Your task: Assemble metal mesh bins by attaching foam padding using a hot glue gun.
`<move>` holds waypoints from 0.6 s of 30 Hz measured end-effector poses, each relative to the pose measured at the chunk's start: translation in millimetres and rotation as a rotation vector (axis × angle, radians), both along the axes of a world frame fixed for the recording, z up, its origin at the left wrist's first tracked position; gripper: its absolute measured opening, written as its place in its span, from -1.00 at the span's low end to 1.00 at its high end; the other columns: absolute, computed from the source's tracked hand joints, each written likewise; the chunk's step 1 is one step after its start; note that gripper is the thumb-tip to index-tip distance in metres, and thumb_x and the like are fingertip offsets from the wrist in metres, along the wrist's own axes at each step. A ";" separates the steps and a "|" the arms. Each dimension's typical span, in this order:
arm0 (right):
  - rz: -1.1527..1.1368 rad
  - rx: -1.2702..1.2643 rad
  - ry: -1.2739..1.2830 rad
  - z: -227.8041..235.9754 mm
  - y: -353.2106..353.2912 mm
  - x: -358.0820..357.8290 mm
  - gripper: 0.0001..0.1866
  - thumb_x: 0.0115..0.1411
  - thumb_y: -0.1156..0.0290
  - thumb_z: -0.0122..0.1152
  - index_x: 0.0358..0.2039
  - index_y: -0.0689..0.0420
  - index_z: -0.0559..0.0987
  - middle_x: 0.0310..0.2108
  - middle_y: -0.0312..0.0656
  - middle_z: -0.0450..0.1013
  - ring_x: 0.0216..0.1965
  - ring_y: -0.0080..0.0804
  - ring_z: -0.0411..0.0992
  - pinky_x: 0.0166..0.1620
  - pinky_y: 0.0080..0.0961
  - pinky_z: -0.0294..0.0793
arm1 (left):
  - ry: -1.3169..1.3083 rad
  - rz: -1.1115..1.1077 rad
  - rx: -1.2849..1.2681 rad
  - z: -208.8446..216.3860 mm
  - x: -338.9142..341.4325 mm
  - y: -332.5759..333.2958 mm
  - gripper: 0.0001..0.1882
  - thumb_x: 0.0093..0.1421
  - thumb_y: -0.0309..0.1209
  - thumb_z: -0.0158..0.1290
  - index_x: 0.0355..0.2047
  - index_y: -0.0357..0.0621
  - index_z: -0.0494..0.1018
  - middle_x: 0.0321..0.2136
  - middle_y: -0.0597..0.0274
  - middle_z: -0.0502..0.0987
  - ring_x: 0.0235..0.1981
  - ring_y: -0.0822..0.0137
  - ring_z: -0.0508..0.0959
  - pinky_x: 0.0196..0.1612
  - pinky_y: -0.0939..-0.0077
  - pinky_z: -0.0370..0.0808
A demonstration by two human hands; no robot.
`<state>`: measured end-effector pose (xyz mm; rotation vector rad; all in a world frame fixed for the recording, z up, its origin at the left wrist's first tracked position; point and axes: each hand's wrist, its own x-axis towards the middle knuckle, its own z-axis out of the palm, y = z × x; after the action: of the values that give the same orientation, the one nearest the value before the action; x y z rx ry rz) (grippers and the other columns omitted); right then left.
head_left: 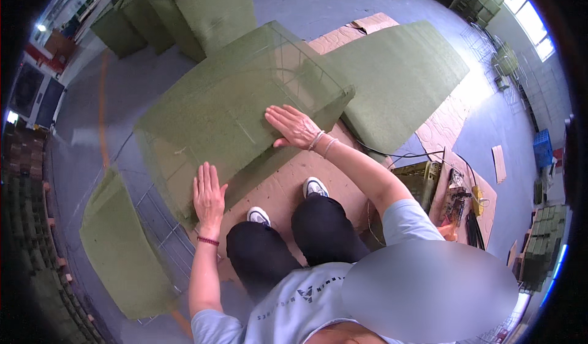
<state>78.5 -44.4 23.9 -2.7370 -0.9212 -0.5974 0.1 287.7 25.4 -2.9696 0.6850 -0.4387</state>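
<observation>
In front of me lies a large sheet of thin green mesh cloth (226,99), spread over a boxy wire frame (294,74) that shows through it. My left hand (209,198) rests flat near its left front corner, fingers together and stretched out. Farther right, my right hand (293,127) is laid flat on the cloth by the near edge, fingers extended and thumb apart. Neither hand grips anything. Along the near side the cloth hangs down.
Cardboard (331,166) lies under my feet. A stiff green panel (398,81) is at the right, and another green-covered wire frame (122,246) at the left. Tall green boxes (208,13) stand behind. A black cable (404,155) runs toward tools (456,197) at my right. Farther off is a blue crate (542,148).
</observation>
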 end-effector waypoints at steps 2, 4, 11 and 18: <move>0.073 -0.011 -0.018 -8.6 -9.9 0.8 -0.13 0.13 -0.24 -0.10 0.20 0.26 0.23 0.24 -0.04 0.20 0.28 -0.20 0.15 0.30 -0.19 0.09 | 0.000 -0.004 -0.005 -4.5 -1.1 -1.3 -0.27 0.18 -0.19 0.05 0.28 -0.20 0.07 0.31 0.11 0.08 0.33 0.18 0.09 0.29 0.18 0.16; 0.048 -0.005 -0.064 -13.9 -6.4 2.5 -0.12 0.10 -0.23 -0.06 0.20 0.26 0.24 0.24 -0.06 0.20 0.27 -0.23 0.16 0.29 -0.22 0.10 | -0.029 0.026 0.041 -5.0 2.6 -2.1 -0.27 0.18 -0.19 0.04 0.28 -0.20 0.06 0.31 0.11 0.07 0.33 0.18 0.09 0.29 0.19 0.15; 0.068 0.019 -0.001 -14.1 -17.2 -1.0 -0.11 0.17 -0.29 -0.18 0.25 0.23 0.17 0.28 -0.04 0.13 0.30 -0.21 0.11 0.31 -0.21 0.06 | 0.033 -0.002 0.036 -4.9 -1.8 11.2 -0.28 0.26 -0.08 -0.12 0.29 -0.25 0.02 0.32 0.08 0.05 0.33 0.14 0.07 0.31 0.17 0.10; -0.128 0.039 -0.035 -14.3 -86.7 8.0 -0.08 0.13 -0.35 -0.23 0.24 0.20 0.20 0.27 -0.05 0.15 0.29 -0.19 0.13 0.30 -0.18 0.07 | 0.076 0.041 0.135 -1.3 -12.4 50.8 -0.25 0.30 0.05 -0.33 0.30 -0.27 -0.02 0.34 0.09 0.01 0.34 0.14 0.05 0.33 0.17 0.05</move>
<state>86.5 -131.1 9.7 -2.7750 -0.7371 -0.6796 -12.2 338.5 24.1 -2.8794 0.6318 -0.2667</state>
